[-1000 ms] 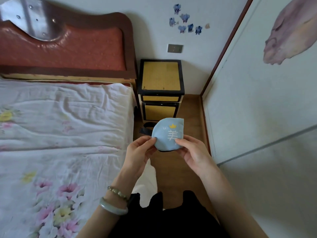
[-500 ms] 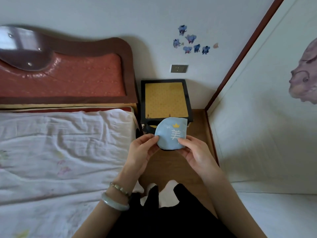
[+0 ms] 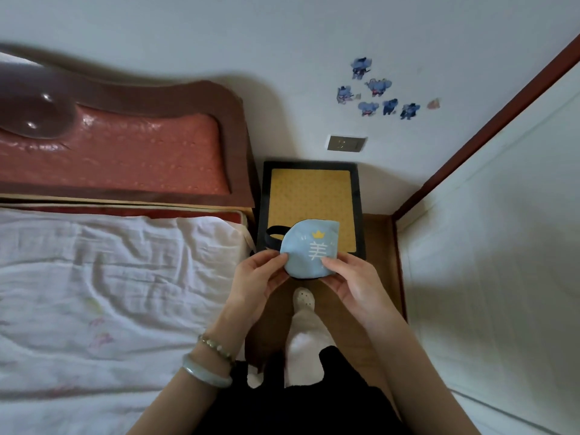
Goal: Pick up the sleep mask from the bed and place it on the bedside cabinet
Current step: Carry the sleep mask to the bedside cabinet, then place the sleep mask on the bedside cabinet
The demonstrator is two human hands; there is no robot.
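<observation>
The light blue sleep mask [image 3: 306, 246], folded, with a yellow crown and white marks on it, is held in the air over the front edge of the bedside cabinet [image 3: 309, 199]. My left hand [image 3: 257, 281] pinches its left edge and my right hand [image 3: 351, 281] pinches its lower right edge. A dark strap loops out from the mask's left side. The cabinet has a yellow top in a black frame and stands between the bed [image 3: 110, 293] and the right wall.
The red padded headboard [image 3: 119, 152] rises left of the cabinet. A white wall panel [image 3: 502, 262] closes the right side, leaving a narrow strip of wooden floor. My foot in a white shoe [image 3: 303, 301] stands just before the cabinet. A wall socket [image 3: 346, 143] sits above it.
I have stepped closer to the cabinet. The mask, held in both hands, has moved from in front of the drawers to over the cabinet's front edge.
</observation>
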